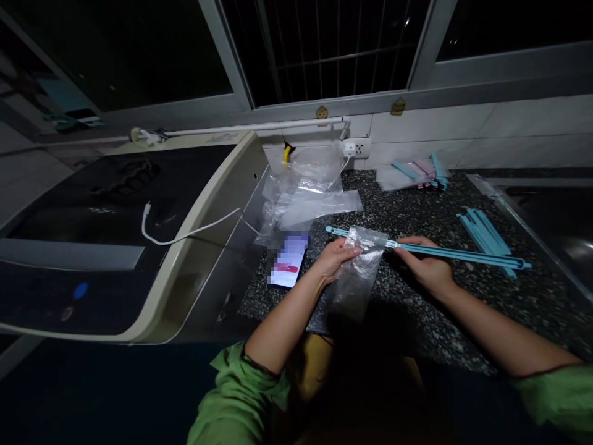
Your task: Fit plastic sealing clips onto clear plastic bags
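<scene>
My right hand (430,267) is closed around the middle of a long light-blue plastic strip (467,254), which slants across the counter with small rounded knobs at its ends. In my left hand (334,258), a clear plastic bag (359,278) is pinched between thumb and fingers and hangs down toward the counter's front edge. The bag overlaps the strip near its left end; I cannot tell whether the strip runs inside the bag or behind it. To the right of my right hand lies a small stack of similar light-blue strips (485,233).
A lit phone (290,267) lies left of my left hand. Behind it are crumpled clear bags (308,201). Blue and pink strips (433,170) rest on plastic by the wall. A washing machine (194,247) stands left, with a white cable (199,232) across it. The counter (403,210) is dark speckled stone.
</scene>
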Demonstrator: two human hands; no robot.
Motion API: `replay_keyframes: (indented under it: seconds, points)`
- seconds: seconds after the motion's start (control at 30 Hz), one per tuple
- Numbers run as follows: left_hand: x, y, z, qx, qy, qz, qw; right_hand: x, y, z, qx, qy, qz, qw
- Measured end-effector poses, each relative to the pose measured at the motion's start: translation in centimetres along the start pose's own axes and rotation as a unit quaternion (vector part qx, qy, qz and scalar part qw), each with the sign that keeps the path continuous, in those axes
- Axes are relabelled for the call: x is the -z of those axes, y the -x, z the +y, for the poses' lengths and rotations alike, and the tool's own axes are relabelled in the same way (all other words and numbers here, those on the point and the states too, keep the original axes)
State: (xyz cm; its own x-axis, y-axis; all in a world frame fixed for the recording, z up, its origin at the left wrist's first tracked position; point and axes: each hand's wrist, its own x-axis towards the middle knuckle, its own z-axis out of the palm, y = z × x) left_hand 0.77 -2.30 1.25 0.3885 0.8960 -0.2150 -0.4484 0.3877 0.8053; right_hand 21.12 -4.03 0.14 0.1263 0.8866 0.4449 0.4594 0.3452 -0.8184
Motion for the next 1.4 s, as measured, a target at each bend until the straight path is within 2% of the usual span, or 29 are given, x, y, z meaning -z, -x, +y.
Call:
replay_keyframes:
  seconds: [0.2, 0.5, 0.87, 1.17, 1.4]
  points:
    - [0.3, -0.3, -0.1, 0.007, 0.006, 0.013, 1.000, 0.0, 0.1, -0.3, -0.003, -0.001, -0.012, 1.000]
    - [1.3, -0.9, -0.5, 0.048, -0.028, 0.001, 0.998, -0.3, 0.2, -0.4, -0.016, -0.012, -0.032, 0.999]
    - [1.3, -0.8, -0.1, 0.105, 0.021, 0.052, 0.993, -0.9, 0.2, 0.6, -0.065, -0.070, -0.052, 0.994]
    - [0.8, -0.9, 0.1, 0.093, 0.055, 0.091, 0.990, -1.0, 0.2, 0.6, -0.070, -0.080, -0.060, 0.992]
    - [0.3, -0.8, 0.0, 0.068, 0.058, 0.112, 0.990, -0.6, 0.1, 0.7, -0.023, -0.019, -0.074, 0.997]
